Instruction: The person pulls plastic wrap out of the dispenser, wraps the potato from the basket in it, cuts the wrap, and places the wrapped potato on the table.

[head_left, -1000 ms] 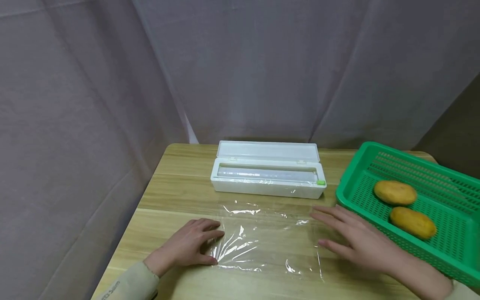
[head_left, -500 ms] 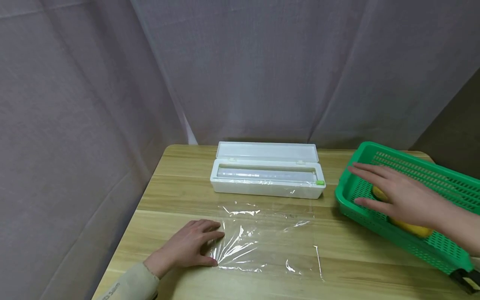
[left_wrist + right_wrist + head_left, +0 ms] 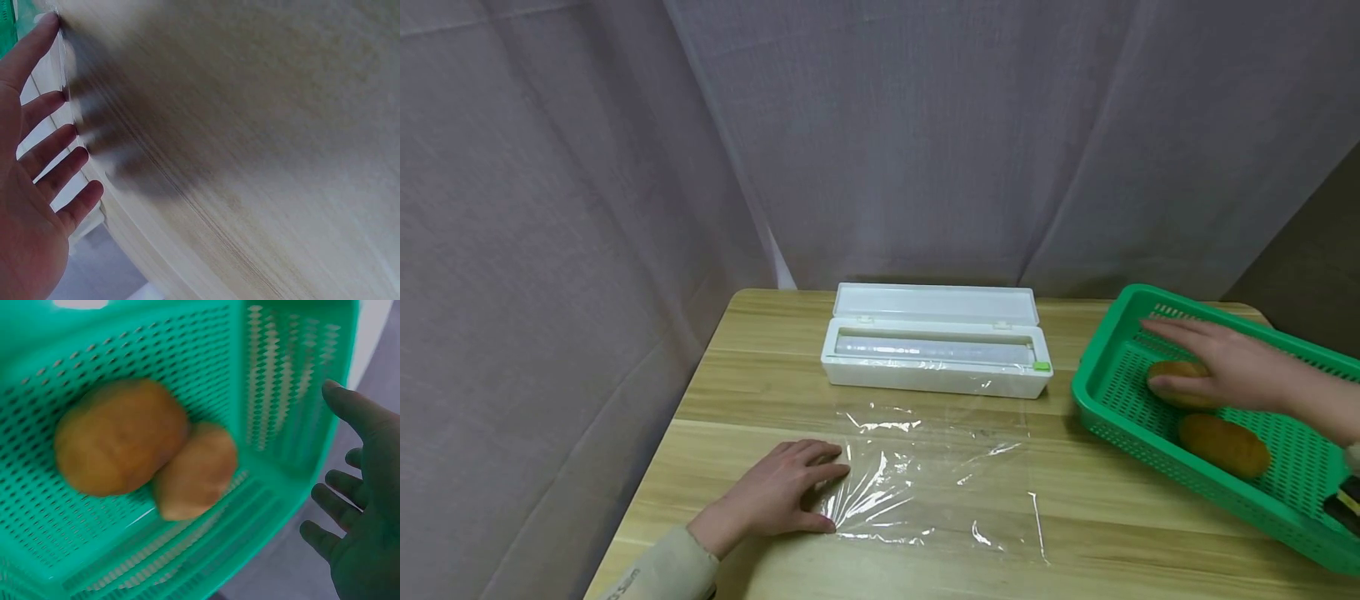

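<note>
A sheet of clear cling film (image 3: 940,483) lies flat on the wooden table, creased towards its lower left. My left hand (image 3: 778,487) rests on its left edge, fingers spread and relaxed; in the left wrist view the fingertips of the left hand (image 3: 31,206) touch along that edge. On the right, my right hand (image 3: 1247,367) hovers over the upper potato (image 3: 1174,368) in the green basket, partly covering it. A second potato (image 3: 1225,446) lies just below. The right wrist view shows the right hand (image 3: 378,540) with fingers apart, clear of both potatoes.
The green plastic basket (image 3: 1082,392) stands at the table's right side, its raised walls around the potatoes. Behind the film is a white cling film box (image 3: 936,381), lid up, roll inside, with a green slider (image 3: 1041,366). A grey curtain (image 3: 887,150) hangs behind the table.
My right hand has left the film's right side, moved right and come over the potatoes in the basket. The left hand has stayed on the film's left edge.
</note>
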The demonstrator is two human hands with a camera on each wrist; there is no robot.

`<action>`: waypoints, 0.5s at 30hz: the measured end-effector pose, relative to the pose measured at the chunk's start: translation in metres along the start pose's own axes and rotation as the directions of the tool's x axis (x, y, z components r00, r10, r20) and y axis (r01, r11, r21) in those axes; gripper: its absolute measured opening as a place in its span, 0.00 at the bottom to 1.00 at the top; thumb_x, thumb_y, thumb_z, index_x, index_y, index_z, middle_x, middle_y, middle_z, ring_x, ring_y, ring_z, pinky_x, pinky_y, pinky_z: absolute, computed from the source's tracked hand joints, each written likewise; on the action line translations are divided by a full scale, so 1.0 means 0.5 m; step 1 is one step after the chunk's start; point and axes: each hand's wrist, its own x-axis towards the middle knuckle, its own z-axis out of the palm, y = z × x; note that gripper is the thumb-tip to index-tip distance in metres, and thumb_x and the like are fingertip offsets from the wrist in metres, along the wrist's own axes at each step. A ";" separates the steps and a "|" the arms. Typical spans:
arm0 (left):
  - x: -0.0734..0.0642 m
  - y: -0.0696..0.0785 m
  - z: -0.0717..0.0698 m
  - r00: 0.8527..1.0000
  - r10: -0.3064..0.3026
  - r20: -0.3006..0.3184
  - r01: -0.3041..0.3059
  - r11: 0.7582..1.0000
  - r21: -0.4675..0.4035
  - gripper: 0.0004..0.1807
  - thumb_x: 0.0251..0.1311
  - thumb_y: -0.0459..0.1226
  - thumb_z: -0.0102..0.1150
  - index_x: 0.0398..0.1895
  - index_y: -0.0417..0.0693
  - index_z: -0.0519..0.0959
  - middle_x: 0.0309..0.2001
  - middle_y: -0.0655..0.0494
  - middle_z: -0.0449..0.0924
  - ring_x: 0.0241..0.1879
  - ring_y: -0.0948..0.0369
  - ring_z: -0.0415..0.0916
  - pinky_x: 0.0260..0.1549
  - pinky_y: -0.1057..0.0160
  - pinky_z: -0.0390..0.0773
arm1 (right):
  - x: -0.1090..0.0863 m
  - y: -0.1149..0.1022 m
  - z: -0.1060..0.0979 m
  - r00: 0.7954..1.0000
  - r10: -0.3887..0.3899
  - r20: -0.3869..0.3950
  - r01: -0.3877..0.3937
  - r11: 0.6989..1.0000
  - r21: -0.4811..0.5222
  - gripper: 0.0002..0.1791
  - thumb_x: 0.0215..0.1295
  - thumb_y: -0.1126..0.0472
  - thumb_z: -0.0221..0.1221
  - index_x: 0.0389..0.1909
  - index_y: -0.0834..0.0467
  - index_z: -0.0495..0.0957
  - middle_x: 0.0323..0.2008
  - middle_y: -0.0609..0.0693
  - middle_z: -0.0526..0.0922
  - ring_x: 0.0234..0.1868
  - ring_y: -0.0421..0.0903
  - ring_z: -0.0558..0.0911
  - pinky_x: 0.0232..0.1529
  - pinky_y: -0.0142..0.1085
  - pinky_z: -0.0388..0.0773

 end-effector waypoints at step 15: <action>-0.001 0.002 0.000 1.000 -0.011 0.001 0.011 1.000 -0.006 0.41 0.57 0.64 0.74 0.69 0.54 0.81 0.70 0.50 0.77 0.70 0.49 0.74 0.70 0.45 0.73 | -0.014 0.095 0.040 0.980 0.067 0.189 -0.066 0.998 -0.011 0.47 0.62 0.51 0.77 0.70 0.77 0.68 0.65 0.83 0.70 0.60 0.81 0.76 0.54 0.71 0.78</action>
